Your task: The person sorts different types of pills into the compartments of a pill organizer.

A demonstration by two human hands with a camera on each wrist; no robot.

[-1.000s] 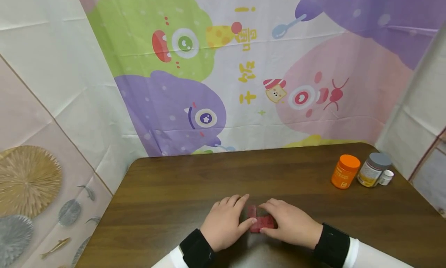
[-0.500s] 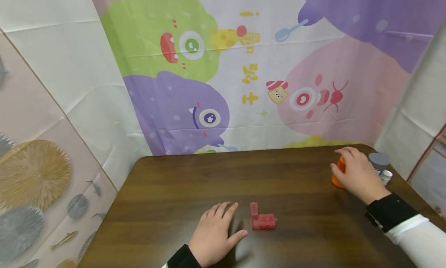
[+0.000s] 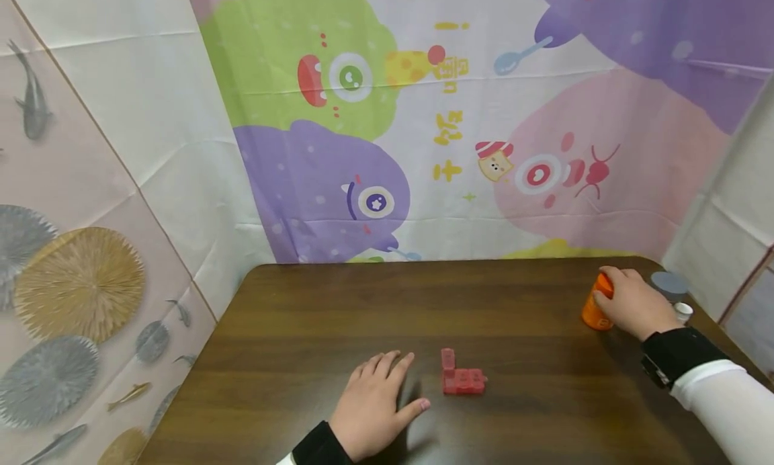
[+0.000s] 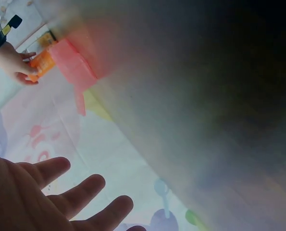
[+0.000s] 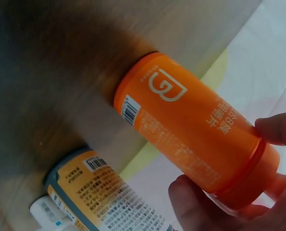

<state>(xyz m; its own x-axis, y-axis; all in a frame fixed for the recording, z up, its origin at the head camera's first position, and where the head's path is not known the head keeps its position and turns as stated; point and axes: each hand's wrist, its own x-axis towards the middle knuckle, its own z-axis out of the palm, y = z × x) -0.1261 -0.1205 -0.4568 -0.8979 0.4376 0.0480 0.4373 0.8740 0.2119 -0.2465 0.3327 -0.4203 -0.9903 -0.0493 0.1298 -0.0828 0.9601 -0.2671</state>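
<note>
The right hand [image 3: 636, 302] pinches the orange plastic bottle [image 5: 181, 125] high up, likely for control; the left hand [image 3: 371, 406] is spread.

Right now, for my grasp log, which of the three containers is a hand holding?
The orange bottle: the right hand grips it round its lid end. The grey-lidded jar and the small white bottle stand ungripped.
</note>
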